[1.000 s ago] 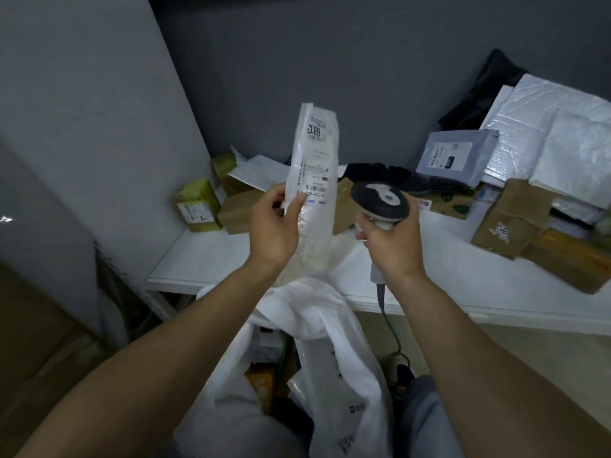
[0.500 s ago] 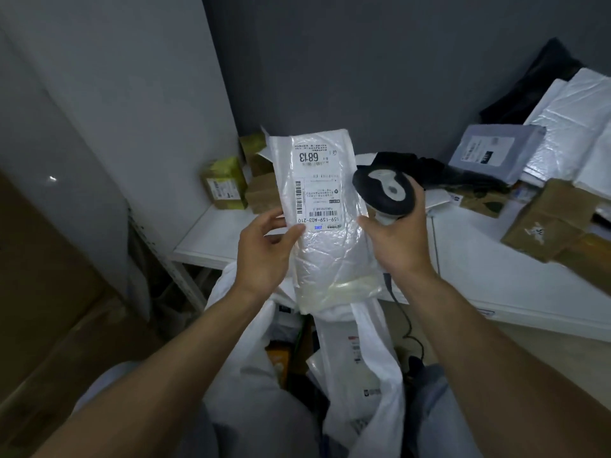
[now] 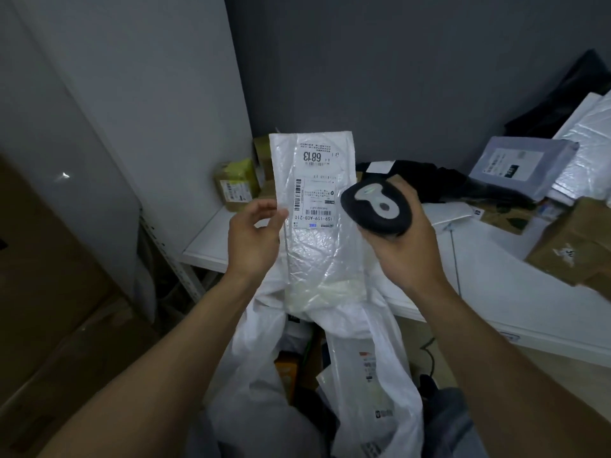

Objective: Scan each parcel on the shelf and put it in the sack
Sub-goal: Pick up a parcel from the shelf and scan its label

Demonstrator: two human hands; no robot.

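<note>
My left hand (image 3: 254, 236) pinches the left edge of a clear plastic parcel (image 3: 317, 246) with a white label reading 6813, held upright above the sack. My right hand (image 3: 401, 249) grips a black and grey barcode scanner (image 3: 377, 206), whose head sits just right of the label. The white sack (image 3: 373, 375) hangs open below both hands, with several parcels inside. The white shelf (image 3: 489, 279) runs behind, from centre to right.
On the shelf lie a yellow-taped box (image 3: 236, 185) at the left, black bags (image 3: 439, 186), a grey mailer (image 3: 519, 166), white padded mailers (image 3: 588, 130) and brown boxes (image 3: 572, 246) at the right. The scanner cable (image 3: 454, 259) drops over the shelf edge. Cardboard (image 3: 49, 309) stands at the left.
The parcel has turned from edge-on to facing me with its label showing. The scanner has drawn in close beside the label. My view has shifted left.
</note>
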